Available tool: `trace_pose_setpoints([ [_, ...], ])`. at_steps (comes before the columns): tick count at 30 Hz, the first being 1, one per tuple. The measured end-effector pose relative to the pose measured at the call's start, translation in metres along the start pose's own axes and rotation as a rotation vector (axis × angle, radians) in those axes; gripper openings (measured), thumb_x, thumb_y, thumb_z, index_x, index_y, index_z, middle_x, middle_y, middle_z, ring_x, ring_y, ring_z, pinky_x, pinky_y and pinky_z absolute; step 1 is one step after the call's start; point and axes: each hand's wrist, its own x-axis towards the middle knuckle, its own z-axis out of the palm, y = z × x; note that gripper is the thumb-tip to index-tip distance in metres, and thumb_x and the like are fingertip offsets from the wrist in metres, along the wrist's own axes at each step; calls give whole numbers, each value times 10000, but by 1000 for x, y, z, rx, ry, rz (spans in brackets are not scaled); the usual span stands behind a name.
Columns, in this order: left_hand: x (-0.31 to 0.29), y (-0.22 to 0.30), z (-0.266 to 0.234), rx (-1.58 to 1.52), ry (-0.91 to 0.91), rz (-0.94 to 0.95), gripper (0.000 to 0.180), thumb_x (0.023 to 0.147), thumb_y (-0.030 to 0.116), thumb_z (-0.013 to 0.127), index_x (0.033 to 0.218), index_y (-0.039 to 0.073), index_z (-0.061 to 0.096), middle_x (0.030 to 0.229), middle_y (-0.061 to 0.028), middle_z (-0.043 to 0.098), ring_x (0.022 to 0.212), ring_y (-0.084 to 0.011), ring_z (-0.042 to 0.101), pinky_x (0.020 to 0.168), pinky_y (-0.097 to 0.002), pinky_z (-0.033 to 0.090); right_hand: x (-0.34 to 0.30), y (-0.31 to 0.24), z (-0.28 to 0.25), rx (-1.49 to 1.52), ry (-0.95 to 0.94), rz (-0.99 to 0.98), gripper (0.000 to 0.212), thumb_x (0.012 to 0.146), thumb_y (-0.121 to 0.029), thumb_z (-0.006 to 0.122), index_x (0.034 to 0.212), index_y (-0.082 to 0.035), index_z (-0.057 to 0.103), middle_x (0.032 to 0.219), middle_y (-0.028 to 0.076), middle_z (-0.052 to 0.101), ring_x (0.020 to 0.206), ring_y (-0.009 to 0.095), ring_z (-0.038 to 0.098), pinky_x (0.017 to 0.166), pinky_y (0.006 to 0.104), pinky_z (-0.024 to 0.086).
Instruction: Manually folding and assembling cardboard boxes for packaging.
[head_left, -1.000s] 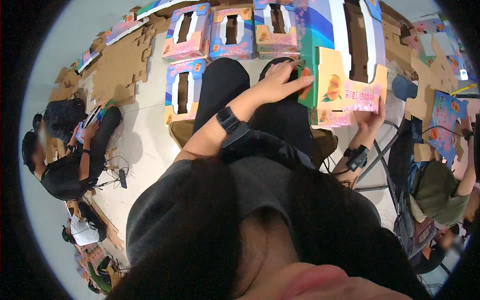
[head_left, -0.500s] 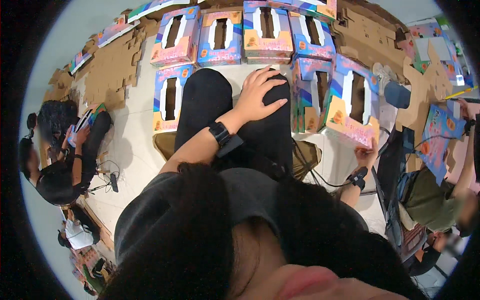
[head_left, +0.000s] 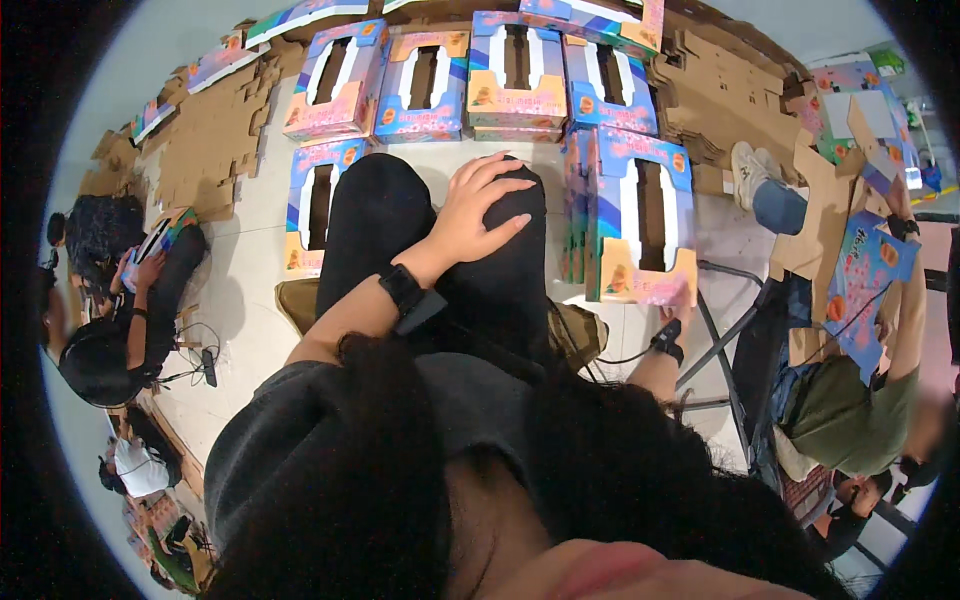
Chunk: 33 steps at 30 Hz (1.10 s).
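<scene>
My left hand (head_left: 485,205) lies with fingers spread on my right knee, holding nothing. At the near right corner of a printed cardboard box (head_left: 612,180), my right hand (head_left: 680,308) grips the lower edge; most of its fingers are hidden behind the box. Blue, pink and orange in colour, the box has a long white-edged slot in its upper face. It stands against or just in front of another similar box (head_left: 575,215), which it largely covers. Left of my knees is one more such box (head_left: 305,245).
A row of similar boxes (head_left: 420,125) stands beyond my knees. Flattened brown cardboard (head_left: 215,150) lies at the left, more (head_left: 725,110) at the far right. Metal stand legs (head_left: 715,345) and a cable are beside my right arm. A co-worker (head_left: 850,410) handles a printed sheet on the right.
The box in my right hand has moved left and turned straighter, covering more of the box beside it. My left hand stays on the knee. The whole view has shifted slightly.
</scene>
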Motion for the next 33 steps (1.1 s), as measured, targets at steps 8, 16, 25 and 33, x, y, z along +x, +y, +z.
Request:
trace_pose_setpoints([
  [8, -4, 1, -7, -14, 3, -24, 374, 774, 264, 643, 1115, 121, 595, 1285, -88, 489, 1261, -320, 367, 1033, -457, 251, -90, -42, 92, -1230, 372, -520, 909, 646, -666, 656, 1244, -4, 482, 1156, 256, 530, 1090, 382, 497, 924, 479, 393],
  [16, -3, -4, -3, -42, 16, -37, 382, 761, 285, 667, 1095, 113, 597, 1266, -94, 495, 1250, -325, 375, 1026, -461, 265, -96, -9, 160, -1449, -245, -888, 1171, 559, -515, 781, 1448, -118, 130, 1263, 315, 398, 1144, 435, 439, 947, 504, 381],
  [25, 2, -10, -10, -75, 58, -55, 379, 748, 325, 685, 1062, 125, 609, 1220, -87, 522, 1216, -311, 413, 1006, -457, 291, -98, -6, 196, -1470, -340, -669, 1282, 506, -414, 832, 1459, -172, 9, 1134, 303, 468, 1007, 433, 530, 872, 463, 450],
  [33, 6, -16, -9, -127, 84, -142, 371, 739, 333, 689, 1037, 124, 617, 1193, -67, 539, 1173, -291, 442, 995, -435, 292, -84, -15, 202, -1506, -438, -741, 1309, 471, -361, 870, 1458, -173, 31, 1127, 301, 481, 1015, 423, 535, 864, 441, 460],
])
